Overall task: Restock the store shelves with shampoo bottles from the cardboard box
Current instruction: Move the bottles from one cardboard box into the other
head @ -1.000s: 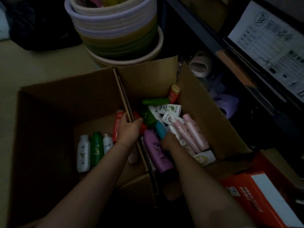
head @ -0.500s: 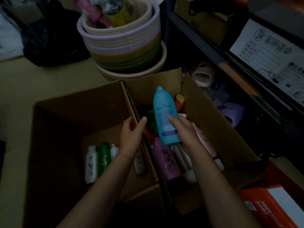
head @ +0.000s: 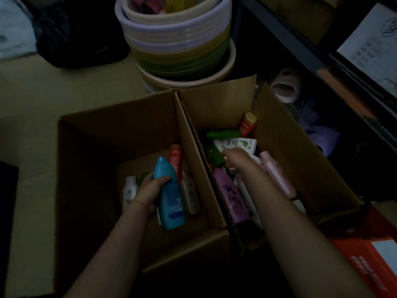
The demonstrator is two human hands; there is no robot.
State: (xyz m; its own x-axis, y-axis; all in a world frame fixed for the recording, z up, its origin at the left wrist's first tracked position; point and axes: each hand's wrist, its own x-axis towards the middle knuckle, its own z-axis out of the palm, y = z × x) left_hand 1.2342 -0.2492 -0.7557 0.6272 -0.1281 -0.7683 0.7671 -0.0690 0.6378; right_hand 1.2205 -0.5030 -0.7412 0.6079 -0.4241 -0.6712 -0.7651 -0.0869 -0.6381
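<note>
Two open cardboard boxes stand side by side on the floor. In the left box [head: 111,134] my left hand [head: 148,192] grips a blue shampoo bottle [head: 169,194] low inside, beside a white bottle [head: 129,188], a red one [head: 175,157] and a beige one [head: 190,194]. The right box [head: 290,151] holds several bottles: a purple one [head: 231,196], pink ones [head: 277,175], green ones [head: 222,134], a white tube [head: 238,144]. My right hand [head: 236,160] reaches into this pile with curled fingers; what it touches is blurred.
A stack of plastic basins [head: 178,39] stands just behind the boxes. A dark metal shelf [head: 300,50] with goods runs along the right. An orange carton [head: 369,261] lies at the lower right, a black bag [head: 73,39] at the upper left.
The blue bottle passed from my right hand to my left and went down into the left box. My right hand moved back into the right box.
</note>
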